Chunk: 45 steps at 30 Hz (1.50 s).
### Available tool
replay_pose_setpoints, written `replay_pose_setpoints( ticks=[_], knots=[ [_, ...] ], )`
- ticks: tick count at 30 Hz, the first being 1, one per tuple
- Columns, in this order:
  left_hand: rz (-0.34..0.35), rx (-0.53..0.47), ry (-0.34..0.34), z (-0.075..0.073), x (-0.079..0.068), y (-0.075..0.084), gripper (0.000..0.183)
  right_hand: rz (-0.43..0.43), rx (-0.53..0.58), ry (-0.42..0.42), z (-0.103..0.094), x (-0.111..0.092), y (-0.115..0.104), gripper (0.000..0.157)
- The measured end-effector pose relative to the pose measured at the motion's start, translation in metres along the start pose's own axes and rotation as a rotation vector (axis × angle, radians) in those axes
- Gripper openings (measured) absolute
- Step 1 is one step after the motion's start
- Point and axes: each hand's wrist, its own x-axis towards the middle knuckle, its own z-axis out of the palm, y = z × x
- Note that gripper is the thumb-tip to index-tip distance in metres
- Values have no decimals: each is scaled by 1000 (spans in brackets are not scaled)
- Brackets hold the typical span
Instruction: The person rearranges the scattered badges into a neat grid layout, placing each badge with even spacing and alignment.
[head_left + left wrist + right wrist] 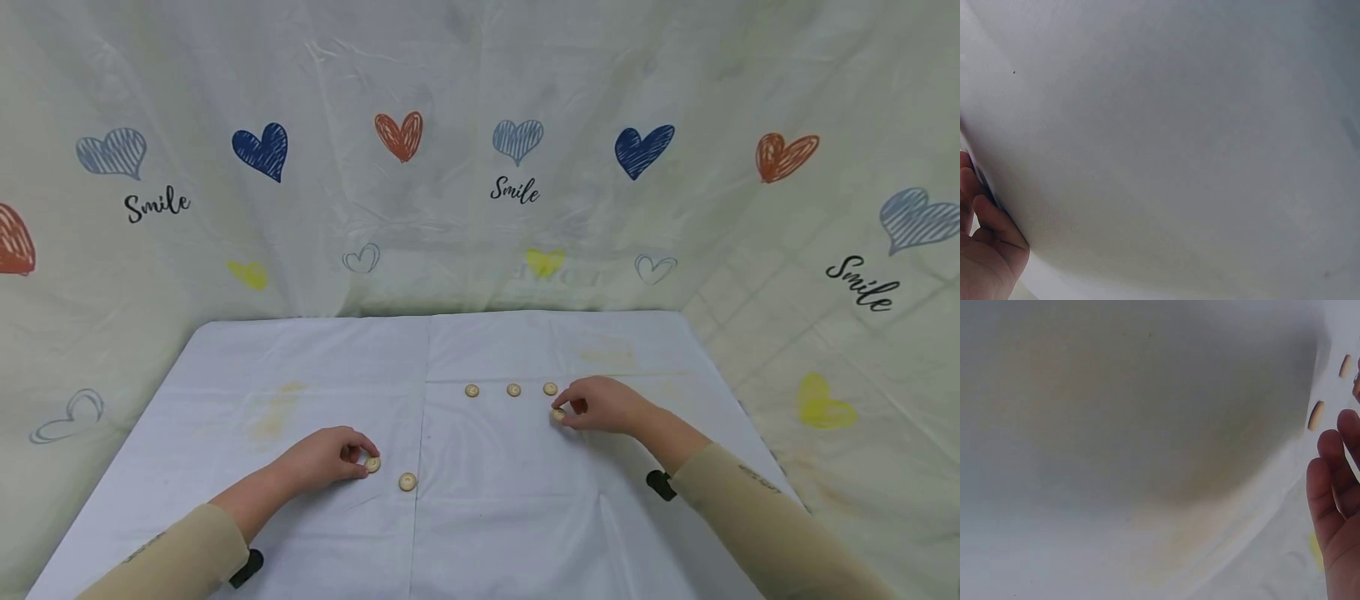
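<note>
My left hand (330,458) pinches a round wooden button (372,464) between thumb and fingertips, low over the white cloth. Just to its right another wooden button (407,482) lies flat. Toward the back right, my right hand (606,405) holds a matching button (558,413) by its edge, just in front of the rightmost button (551,388) in a row. The row's middle button (513,390) and left button (472,390) lie spaced out beside it. In the left wrist view, the left hand (991,250) shows at the lower left edge, its button hidden.
A white cloth (495,533) with creases and yellowish stains covers the table. Behind it hangs a pale curtain (450,217) printed with hearts and the word Smile, which also runs down both sides. A dark wrist camera (661,485) sits under the right sleeve.
</note>
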Motion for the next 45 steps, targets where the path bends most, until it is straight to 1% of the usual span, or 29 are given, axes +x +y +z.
replay_pose_setpoints(
  ticks=[9, 19, 24, 28, 33, 39, 45],
  knots=[
    [9, 2, -1, 1, 1, 0, 18, 58, -12, -43, 4, 5, 5, 17],
    [12, -8, 6, 1, 1, -2, 19, 35, -23, -47, 6, 10, 9, 16],
    [5, -12, 7, 2, 2, -3, 19, 52, -23, -53, 3, 10, 8, 18],
    [4, -10, 8, 2, 2, -4, 19, 67, 0, -47, -1, 9, 5, 21],
    [3, -8, 10, 2, 2, -2, 18, 62, 31, -45, -4, 7, 4, 24],
    [-6, -7, 9, 1, 1, 0, 18, 23, 29, -47, -4, 9, 3, 25],
    [-13, -7, 8, 2, 0, 0, 18, -3, 10, -55, -2, 14, -6, 26]
  ],
)
